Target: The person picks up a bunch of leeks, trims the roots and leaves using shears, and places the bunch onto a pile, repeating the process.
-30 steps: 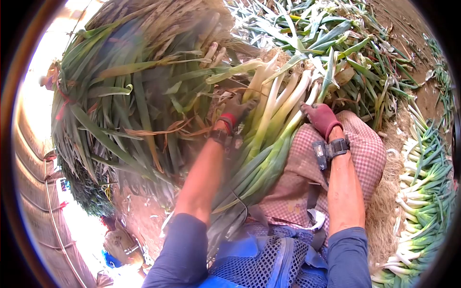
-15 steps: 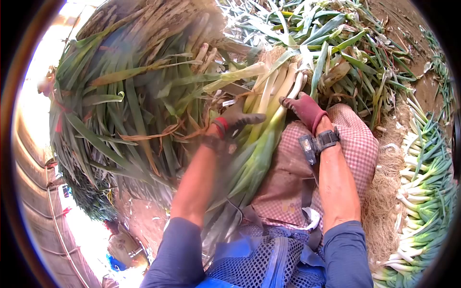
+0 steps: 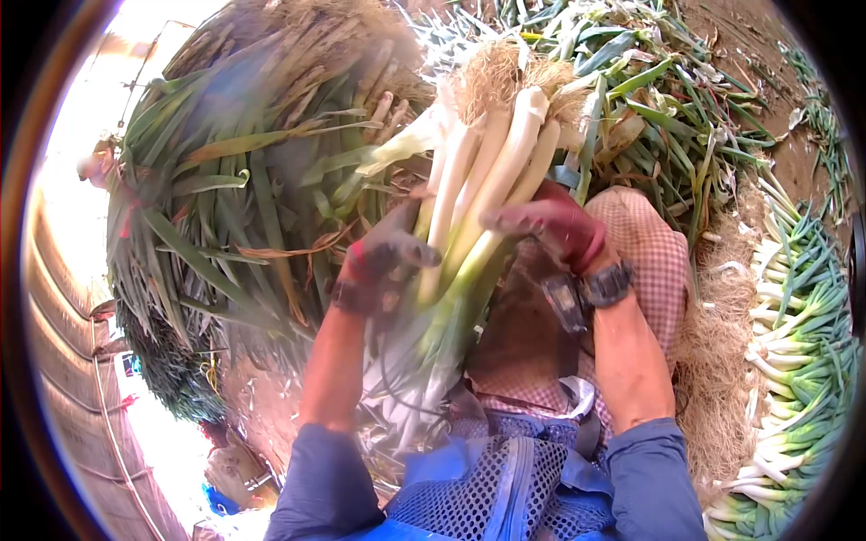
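Leeks (image 3: 478, 189), gathered into one bunch, were held up in front of the chest between both gloved hands. Long white shanks were seen at the upper part of the bunch, each ending in a tuft of pale, stringy roots, while the lower part turned green and was blurred. The long axis of the bunch was set nearly upright in the view, tilted slightly to the right, with the roots pointing up and away from the body and the green leaves pointing down toward the lap.

Nearest the camera, a blue mesh garment (image 3: 505, 491) and a checked cloth (image 3: 654, 261) over the knee were visible. The left hand (image 3: 383, 257), in a dark glove with a red cuff, was wrapped around the left side of the bunch at the pale green stretch. The right hand (image 3: 550, 225), in a red glove, was closed on the right side of the shanks at about the same height. A watch-like strap (image 3: 604, 287) was worn on the right wrist.

Farther left, a large tied bundle of green leaves (image 3: 234, 198) was lying. At the right edge, trimmed leeks (image 3: 798, 325) were laid in a row. Beyond the roots, loose cut leaves (image 3: 667, 81) were heaped on the earth.
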A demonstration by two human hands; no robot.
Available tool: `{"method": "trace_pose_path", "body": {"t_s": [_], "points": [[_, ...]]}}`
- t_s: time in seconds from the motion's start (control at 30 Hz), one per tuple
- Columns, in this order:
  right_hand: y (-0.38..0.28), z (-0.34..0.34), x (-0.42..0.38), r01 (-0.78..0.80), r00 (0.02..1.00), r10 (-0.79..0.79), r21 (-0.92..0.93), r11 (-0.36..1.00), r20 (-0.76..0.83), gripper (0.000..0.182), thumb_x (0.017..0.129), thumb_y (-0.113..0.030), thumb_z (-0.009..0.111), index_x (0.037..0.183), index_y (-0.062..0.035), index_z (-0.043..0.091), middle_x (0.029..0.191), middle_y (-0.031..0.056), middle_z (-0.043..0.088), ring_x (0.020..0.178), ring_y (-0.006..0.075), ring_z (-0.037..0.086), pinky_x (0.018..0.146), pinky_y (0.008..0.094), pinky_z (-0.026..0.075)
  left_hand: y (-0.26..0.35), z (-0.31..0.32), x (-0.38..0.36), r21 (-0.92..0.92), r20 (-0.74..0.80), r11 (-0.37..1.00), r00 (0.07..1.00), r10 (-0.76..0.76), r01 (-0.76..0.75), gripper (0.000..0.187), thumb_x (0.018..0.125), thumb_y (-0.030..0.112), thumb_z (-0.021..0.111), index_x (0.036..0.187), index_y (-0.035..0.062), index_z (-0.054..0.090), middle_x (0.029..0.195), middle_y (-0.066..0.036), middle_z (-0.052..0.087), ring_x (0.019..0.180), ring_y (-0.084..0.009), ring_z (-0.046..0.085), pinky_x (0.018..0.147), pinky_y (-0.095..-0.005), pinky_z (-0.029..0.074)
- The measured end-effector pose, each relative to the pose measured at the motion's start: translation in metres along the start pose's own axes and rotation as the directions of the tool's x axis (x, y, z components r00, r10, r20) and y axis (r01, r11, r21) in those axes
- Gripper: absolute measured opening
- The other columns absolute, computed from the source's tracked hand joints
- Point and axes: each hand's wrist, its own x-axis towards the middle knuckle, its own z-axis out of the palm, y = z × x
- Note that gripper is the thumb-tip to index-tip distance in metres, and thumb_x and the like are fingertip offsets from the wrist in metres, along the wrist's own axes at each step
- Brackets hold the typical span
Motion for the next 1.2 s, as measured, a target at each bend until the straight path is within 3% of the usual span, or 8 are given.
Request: {"method": "trace_pose_path", "body": {"t_s": [0.17,0.33,0.53,0.6,0.7,0.87,1.0,1.2], "points": [[-0.039,0.055,-0.047,-0.103,0.994,0.113,-0.43,0.897,-0.003,0.041,0.091,-0.02,0.083,0.123,0.0014,0.069,0.113,0.0103,0.075,0.1,0.0168,0.071,0.086,0.032,0.059,0.041,0.065,-0.041,-0.12,-0.271,0.991,0.958,-0.09,0.059,0.113,0.057,0.007,0.077,0.162,-0.0013,0.034,0.154,-0.015,0.051,0.141,-0.0296,0.049,0.12,-0.0376,0.037],[0.001,0.05,-0.062,0.025,0.996,-0.057,-0.432,0.902,-0.061,0.039,0.093,-0.024,0.081,0.122,-0.0003,0.07,0.108,0.0071,0.075,0.099,0.0159,0.071,0.086,0.0334,0.057,0.015,0.104,-0.041,0.157,-0.307,0.962,0.915,0.261,-0.222,0.15,0.055,0.046,0.104,0.168,0.0009,0.016,0.157,-0.028,0.047,0.148,-0.0361,0.046,0.122,-0.0414,0.037],[-0.011,0.045,-0.096,0.01,0.97,-0.108,-0.405,0.914,-0.22,0.044,0.094,-0.026,0.08,0.128,-0.0014,0.068,0.119,0.0109,0.073,0.112,0.0189,0.068,0.093,0.0361,0.055,0.038,0.133,-0.048,0.463,-0.336,0.873,0.942,0.013,0.153,0.148,0.054,0.039,0.1,0.168,0.002,0.014,0.154,-0.028,0.052,0.14,-0.0387,0.055,0.117,-0.042,0.043],[-0.048,0.038,-0.11,-0.325,0.945,0.233,-0.733,0.598,-0.229,0.049,0.093,-0.034,0.08,0.129,-0.003,0.068,0.116,0.0139,0.074,0.106,0.0219,0.071,0.09,0.0355,0.056,0.036,0.14,-0.039,0.521,-0.34,0.837,0.94,0.023,0.168,0.146,0.055,0.042,0.099,0.168,0.0031,0.015,0.151,-0.029,0.053,0.136,-0.0415,0.058,0.114,-0.0441,0.046],[-0.124,0.082,-0.118,-0.256,0.933,0.282,-0.963,0.085,-0.223,0.053,0.091,-0.041,0.078,0.128,-0.0036,0.069,0.109,0.0177,0.074,0.098,0.0266,0.074,0.085,0.0368,0.058,0.036,0.15,-0.024,0.603,-0.36,0.753,0.932,-0.037,0.263,0.141,0.057,0.049,0.095,0.167,0.005,0.017,0.146,-0.031,0.055,0.129,-0.0464,0.061,0.109,-0.0477,0.051],[-0.118,0.105,-0.021,0.146,0.941,-0.194,-0.852,-0.504,0.276,0.065,0.084,-0.045,0.082,0.13,-0.0017,0.068,0.11,0.0187,0.072,0.095,0.0325,0.072,0.089,0.0456,0.055,0.032,0.155,-0.015,0.648,-0.388,0.678,0.917,-0.097,0.346,0.141,0.057,0.055,0.093,0.165,0.0018,0.019,0.136,-0.032,0.058,0.12,-0.0476,0.064,0.104,-0.0495,0.053],[-0.062,0.096,0.061,0.15,0.915,0.381,-0.761,-0.632,-0.136,0.037,0.094,-0.036,0.072,0.117,-0.0074,0.075,0.1,0.0139,0.078,0.095,0.032,0.077,0.092,0.0483,0.056,0.024,0.155,-0.018,0.682,-0.405,0.665,0.914,-0.005,0.306,0.138,0.056,0.053,0.094,0.163,-0.0004,0.024,0.133,-0.033,0.058,0.119,-0.0473,0.064,0.104,-0.0498,0.052],[-0.083,0.056,0.084,-0.08,0.991,0.048,-0.845,-0.529,-0.124,0.027,0.099,-0.032,0.065,0.112,-0.0106,0.074,0.098,0.0193,0.076,0.094,0.0377,0.075,0.086,0.0486,0.059,0.028,0.152,-0.019,0.655,-0.387,0.722,0.92,0.065,0.224,0.135,0.055,0.05,0.094,0.163,0.0022,0.028,0.126,-0.032,0.06,0.113,-0.048,0.065,0.1,-0.0521,0.053]]}}
